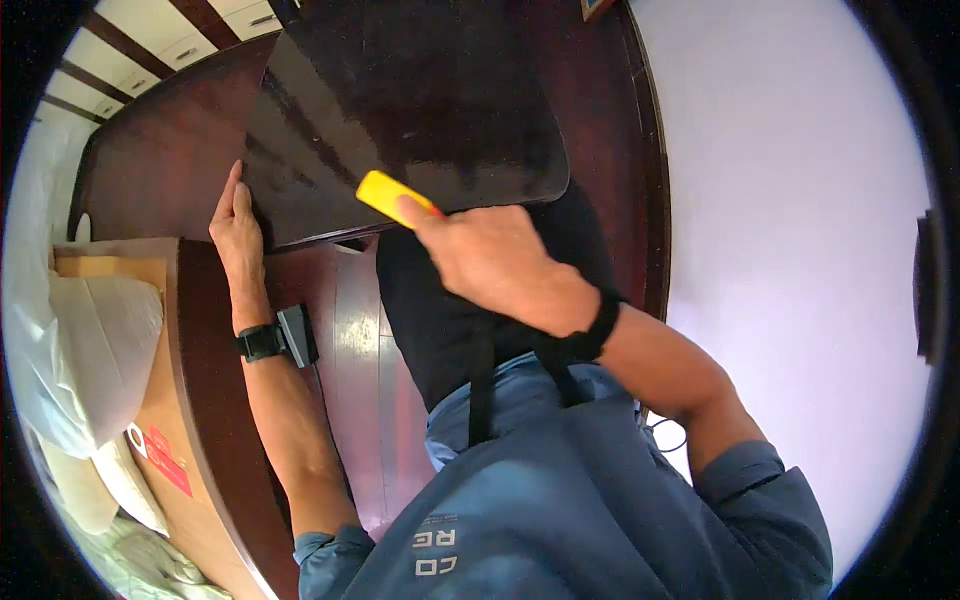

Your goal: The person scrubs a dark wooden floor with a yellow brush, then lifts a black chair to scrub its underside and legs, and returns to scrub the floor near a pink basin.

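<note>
A dark, glossy board (440, 90) with rounded corners lies in front of me, light reflecting off it in streaks. Against its left edge rests my left hand (238, 220), fingers stretched out and pointing away from me. My right hand (490, 255) is wrapped round a yellow tool (390, 195) with a flat, blunt end and a bit of red beside the fingers. That tool is over the board's near edge; the rest of it is hidden in the hand, so its exact kind does not show. Whether it touches the board I cannot tell.
On the left, a wooden bed frame (205, 370) holds plastic-wrapped bundles (100, 350) and a red tag (168, 462). White drawers (190, 50) stand behind dark slats at the far left. A pale wall (790, 200) runs along the right. Wooden floor (360, 350) shows below the board.
</note>
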`<state>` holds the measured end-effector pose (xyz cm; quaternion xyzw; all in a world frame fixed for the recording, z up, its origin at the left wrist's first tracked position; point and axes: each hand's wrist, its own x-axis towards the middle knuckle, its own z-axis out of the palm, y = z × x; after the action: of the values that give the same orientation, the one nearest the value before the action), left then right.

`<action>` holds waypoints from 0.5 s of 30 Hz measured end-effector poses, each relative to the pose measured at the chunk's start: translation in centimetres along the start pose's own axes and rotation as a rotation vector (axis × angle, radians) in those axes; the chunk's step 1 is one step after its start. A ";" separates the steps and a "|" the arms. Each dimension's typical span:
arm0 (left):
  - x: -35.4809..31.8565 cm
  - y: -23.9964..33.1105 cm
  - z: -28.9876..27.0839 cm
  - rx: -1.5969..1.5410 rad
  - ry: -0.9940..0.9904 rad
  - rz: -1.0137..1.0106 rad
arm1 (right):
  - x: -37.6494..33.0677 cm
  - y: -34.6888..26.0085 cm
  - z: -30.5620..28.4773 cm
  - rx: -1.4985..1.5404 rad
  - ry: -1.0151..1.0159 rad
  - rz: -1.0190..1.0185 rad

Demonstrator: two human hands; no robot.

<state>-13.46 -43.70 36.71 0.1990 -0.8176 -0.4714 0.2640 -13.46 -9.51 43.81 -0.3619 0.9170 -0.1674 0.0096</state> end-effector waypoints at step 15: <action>-0.9 0.6 -0.5 -0.002 -0.004 -0.036 | -3.3 4.6 -2.3 -0.002 0.036 -0.051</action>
<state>-12.49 -43.24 37.24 0.2124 -0.8139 -0.4774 0.2543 -14.41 -3.49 44.22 -0.3821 0.9077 -0.1729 -0.0115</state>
